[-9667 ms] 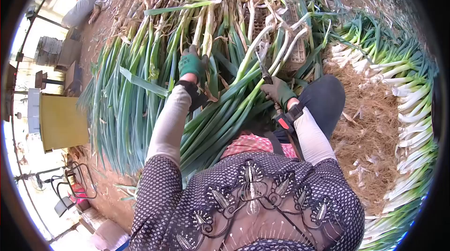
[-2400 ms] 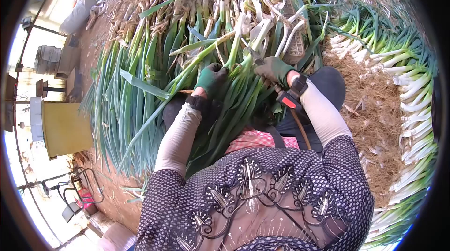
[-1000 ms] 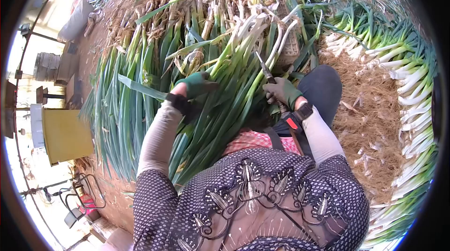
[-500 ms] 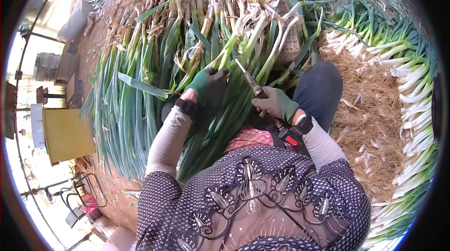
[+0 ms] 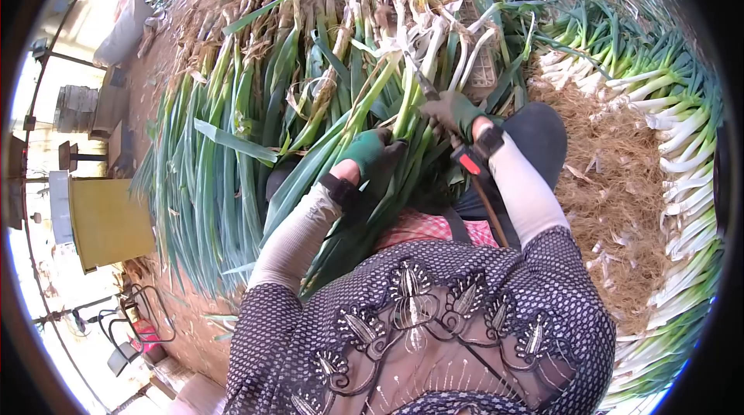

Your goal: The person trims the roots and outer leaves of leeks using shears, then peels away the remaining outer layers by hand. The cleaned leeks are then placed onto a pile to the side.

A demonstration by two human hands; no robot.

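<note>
My left hand point(image 5: 370, 153), in a green glove with dark fingers, is closed round a leek point(image 5: 373, 96) at its green part. The pale root end of that leek points away from me, over the pile. In my gloved right hand point(image 5: 456, 113) is an air blow gun point(image 5: 426, 86) with a thin metal nozzle and a hose at its lower end. Its tip overlaps the pale end of the leeks in this view. Untrimmed leeks point(image 5: 209, 128) with brown roots lie thickly in front of me and to the left, their green leaves towards me.
White-stemmed leeks point(image 5: 686, 175) curve in a row along the right. Beside them spreads a mat of loose brown roots point(image 5: 604, 206). A plastic crate point(image 5: 484, 70) shows under the leeks ahead. On the left stand a yellow box point(image 5: 115, 223) and a white sack point(image 5: 124, 27).
My left hand has moved right and towards me, now with a leek in it. My right hand has moved away from me with the blow gun, bringing its nozzle to the pale ends.
</note>
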